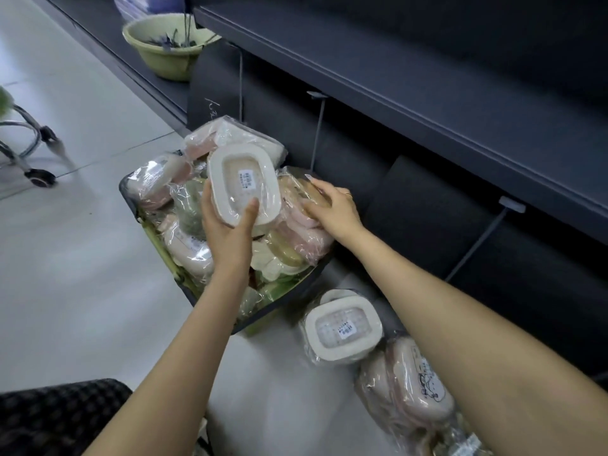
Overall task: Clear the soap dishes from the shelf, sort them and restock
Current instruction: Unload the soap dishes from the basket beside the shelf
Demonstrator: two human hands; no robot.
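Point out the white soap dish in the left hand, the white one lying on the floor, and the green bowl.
Held white soap dish (245, 187): head view, label.
Floor white soap dish (342, 327): head view, centre.
Green bowl (164, 62): head view, outer wall.

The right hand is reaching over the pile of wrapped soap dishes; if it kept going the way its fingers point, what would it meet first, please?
Probably the wrapped beige soap dish already under the right hand's fingertips, at the edge of the bin; beyond it stands the dark shelf unit, though depth is hard to judge.
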